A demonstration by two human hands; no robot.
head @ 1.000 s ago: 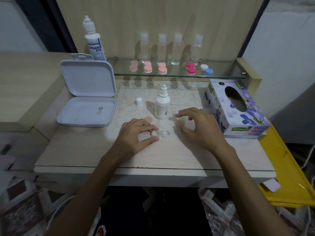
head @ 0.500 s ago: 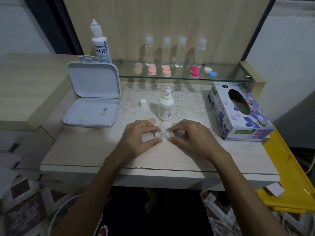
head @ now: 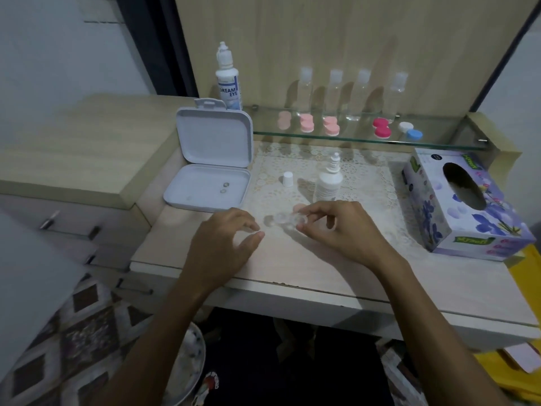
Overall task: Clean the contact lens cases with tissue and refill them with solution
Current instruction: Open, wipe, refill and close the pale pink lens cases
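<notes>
We see the right hand (head: 341, 230) pinching one end of a clear, glossy two-well contact lens case (head: 288, 219) with curled thumb and fingertips, just above the pale table (head: 292, 265) at the near edge of a lacy mat (head: 366, 177). The left hand (head: 222, 244) hovers just left of the case, fingers loosely bent, gripping nothing. Behind stand an uncapped white solution bottle (head: 329, 183), its small cap (head: 288, 179), an open matte hinged box (head: 210, 171) and a floral cardboard tissue box (head: 462, 206).

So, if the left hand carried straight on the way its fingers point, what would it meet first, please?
Probably the clear plastic contact lens case that the right hand pinches; the left hand points right at it, though depth is unclear.
</notes>
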